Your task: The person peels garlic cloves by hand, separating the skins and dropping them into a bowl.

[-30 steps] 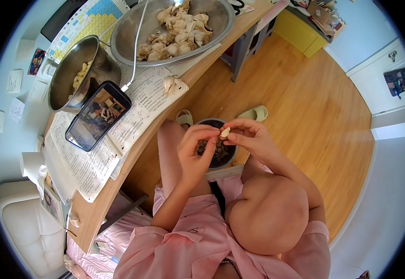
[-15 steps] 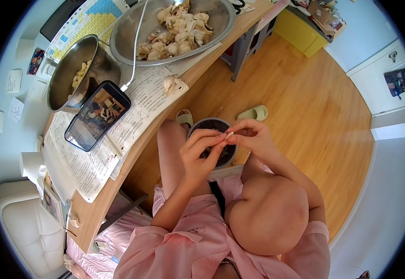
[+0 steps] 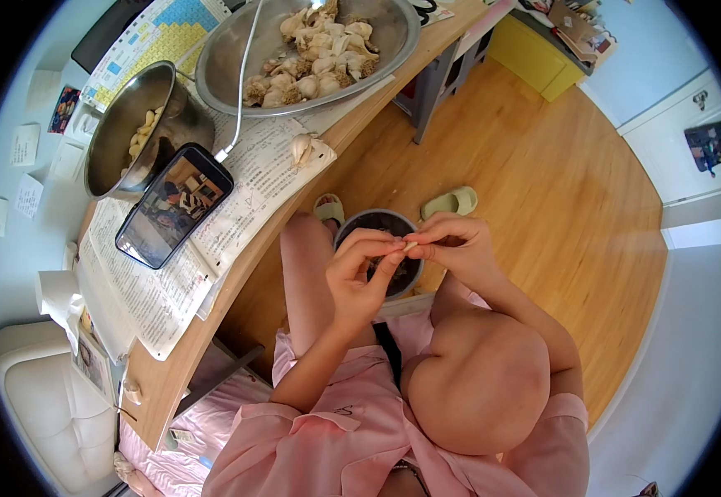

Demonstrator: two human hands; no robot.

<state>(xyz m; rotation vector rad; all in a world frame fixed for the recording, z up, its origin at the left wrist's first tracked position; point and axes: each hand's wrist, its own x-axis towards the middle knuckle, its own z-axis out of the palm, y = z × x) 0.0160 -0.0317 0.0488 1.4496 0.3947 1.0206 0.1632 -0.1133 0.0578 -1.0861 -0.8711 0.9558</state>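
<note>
A small pale garlic clove is pinched between the fingertips of both hands. My left hand grips it from the left with thumb and fingers pressed together. From the right, my right hand pinches the same clove, its other fingers curled. Directly beneath the hands stands a dark round bin on the floor, its contents partly hidden by my fingers. On the desk, a large metal basin holds several garlic bulbs. Peeled cloves lie inside a steel pot.
A phone with a white cable leans against the pot. Printed sheets cover the desk, with a piece of garlic near the edge. The wooden desk edge runs along my left. Slippers are on the floor.
Both hands stay over the bin with small finger movements. The right hand has shifted slightly to the right, and the clove shows a little more between the fingertips.
</note>
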